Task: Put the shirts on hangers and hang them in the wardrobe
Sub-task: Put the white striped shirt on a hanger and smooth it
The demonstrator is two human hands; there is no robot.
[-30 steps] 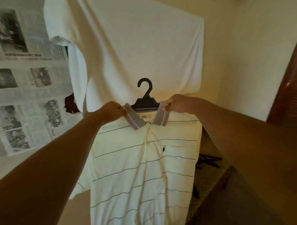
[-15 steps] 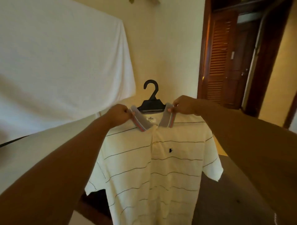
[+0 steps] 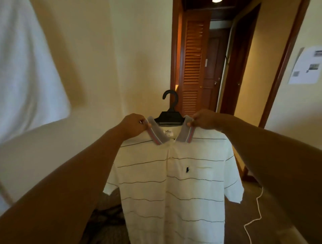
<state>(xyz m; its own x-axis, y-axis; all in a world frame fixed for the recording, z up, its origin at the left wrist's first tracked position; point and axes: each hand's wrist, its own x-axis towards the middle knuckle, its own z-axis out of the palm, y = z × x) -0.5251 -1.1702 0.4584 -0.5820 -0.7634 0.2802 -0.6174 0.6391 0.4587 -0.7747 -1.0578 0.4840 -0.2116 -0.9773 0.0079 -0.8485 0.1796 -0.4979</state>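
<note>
shirt: one cream polo shirt (image 3: 170, 182) with thin dark horizontal stripes, held up centre frame, front facing the camera, hanging free
collar: grey collar (image 3: 187, 129) with pink and pale stripe trim, both wings spread outward
hanger: one black plastic hanger (image 3: 169, 115) inside the shirt's neck, hook upright above the collar, hooked on nothing
left hand (image 3: 134, 126): thumb and fingers pinching the left collar wing
right hand (image 3: 203, 122): thumb and fingers pinching the right collar wing
logo: small dark horse-and-rider emblem (image 3: 187, 169) on the chest, beside a pocket
neck label: white tag (image 3: 168, 132) inside the collar, reads roughly "Polo"; smaller print too small to read
floor: brownish carpet (image 3: 271, 209), low right; one white cord (image 3: 256, 214) snaking across it
room: cream wall (image 3: 113, 61) behind the shirt; white cloth (image 3: 26, 69) hanging far left, blurred
doors: one louvered wooden door (image 3: 193, 66) far centre, darker wooden doorway to its right
paper: one white sheet (image 3: 306, 66) with small pictures on the far right wall, text unreadable
light: one ceiling lamp (image 3: 216, 0) at top edge
</note>
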